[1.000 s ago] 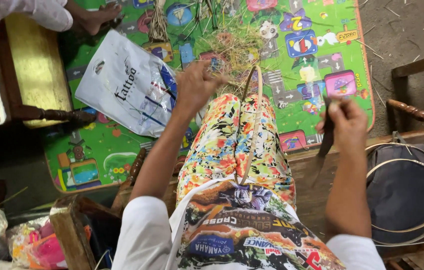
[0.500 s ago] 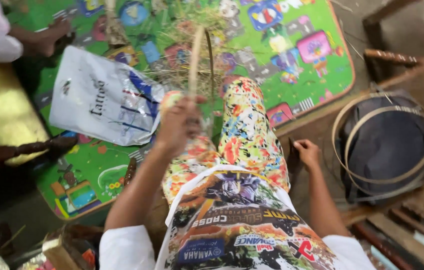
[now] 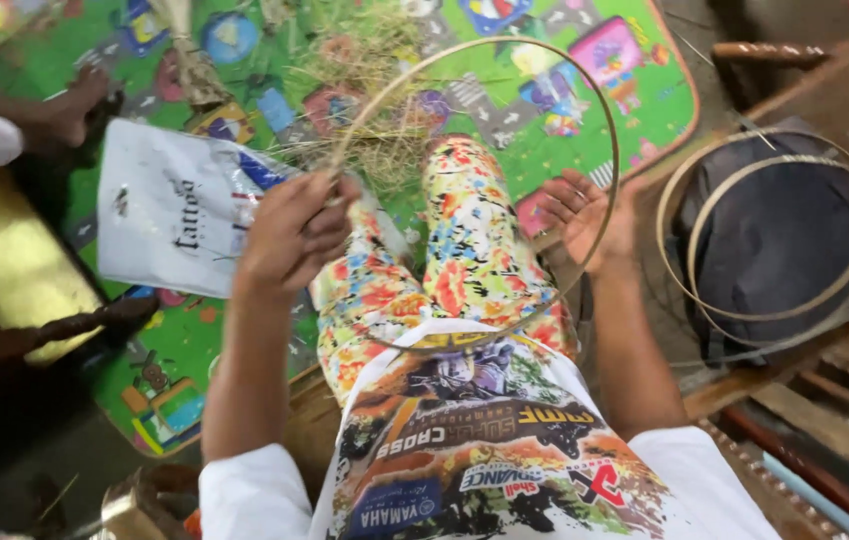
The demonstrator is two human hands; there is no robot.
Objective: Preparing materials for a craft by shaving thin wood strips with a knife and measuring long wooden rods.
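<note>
You hold a thin cane hoop (image 3: pixel 599 130) over your lap: your left hand (image 3: pixel 289 235) pinches its near-left rim, your right hand (image 3: pixel 584 215) lies open inside the right rim. Straw (image 3: pixel 369 70) sits beyond both hands (spare hoops (image 3: pixel 774 300) right). Next you likely need a firmer right grip.

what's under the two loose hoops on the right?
The two loose hoops lie on a dark bag-like bundle, which sits on a wooden seat. Whatever is beneath the bundle is covered.
</note>
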